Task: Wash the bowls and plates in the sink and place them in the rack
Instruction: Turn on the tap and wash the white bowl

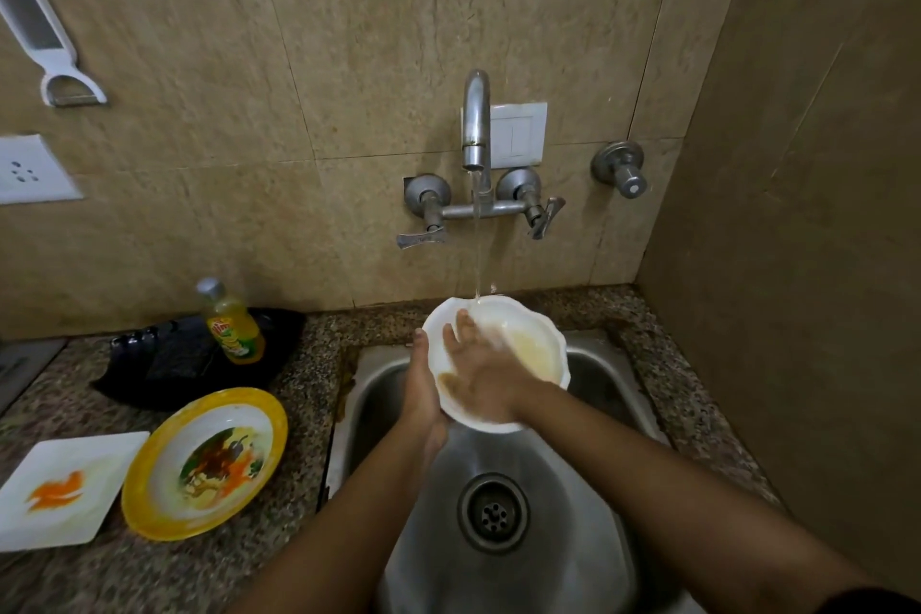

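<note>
Currently, the white bowl [518, 339] is held tilted above the sink [498, 489], under the tap [476, 125] stream. Left hand [423, 394] grips the bowl's left rim from outside, thumb on the edge. Right hand [478, 374] lies flat inside the bowl, fingers [466, 322] slightly spread. Soiled yellow-rimmed plate [204, 464] and square white plate [65, 489] rest on the counter [309, 374], left of the sink

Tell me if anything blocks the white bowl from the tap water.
Nothing visible does. The white bowl is held over the sink by the left hand, and the stream falls straight onto its far rim; the right hand rubs inside, below that spot.
</note>
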